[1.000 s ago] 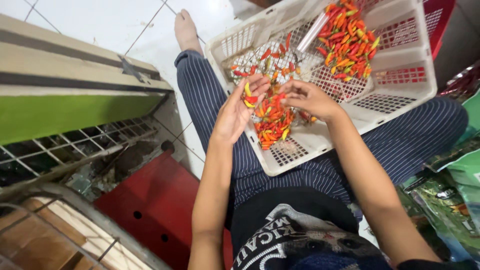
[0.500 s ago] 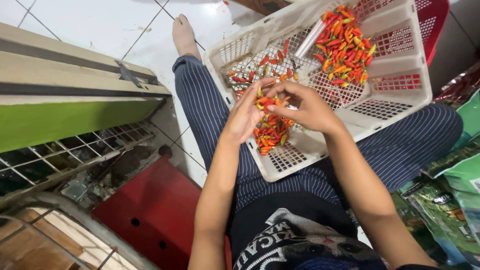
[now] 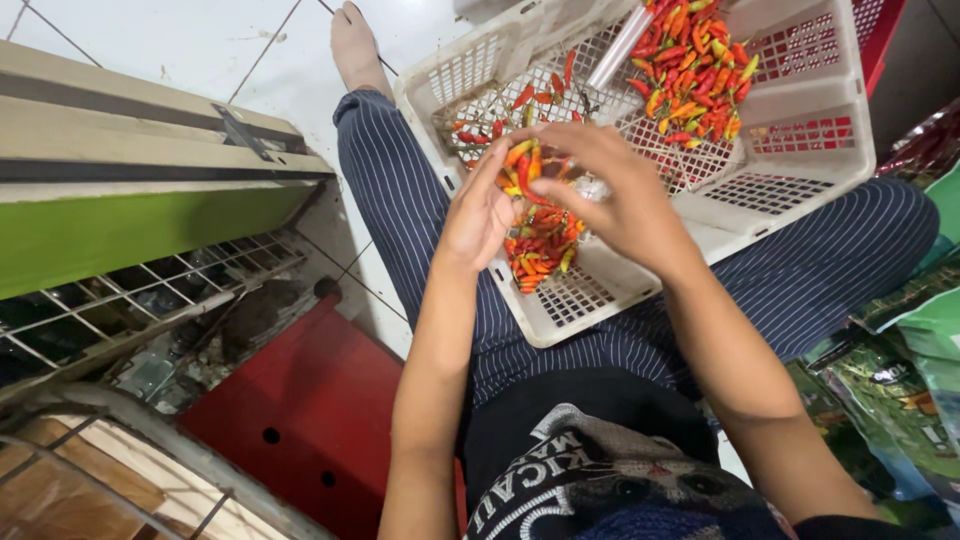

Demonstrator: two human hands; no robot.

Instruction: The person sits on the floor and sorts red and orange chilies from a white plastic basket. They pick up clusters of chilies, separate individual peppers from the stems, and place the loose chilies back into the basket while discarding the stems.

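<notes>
White floor tiles (image 3: 200, 40) are seen at the top left, with a green and beige panel (image 3: 130, 210) below them and a wire grid (image 3: 150, 300) under that. Lower down, a red perforated surface (image 3: 300, 400) is seen beside the seated person's striped trousers (image 3: 400, 200). A white plastic crate (image 3: 800, 190) is rested across the lap, tilted toward the body.

The left hand (image 3: 480, 215) is held cupped, palm turned inward, above the crate's near corner; a few red, orange and green chilies (image 3: 522, 165) are cradled in its curled fingers. The right hand (image 3: 610, 195) is brought up against it, fingertips closed on the chilies in the left palm; exactly which one is pinched cannot be told.

Directly beneath both hands, a loose heap of chilies (image 3: 540, 245) is piled on the crate floor. Scattered chilies (image 3: 530, 95) are spread behind it, and a second, larger heap (image 3: 695, 65) is gathered in the far right part of the crate. Green packets (image 3: 920, 360) are stacked at the right edge.
</notes>
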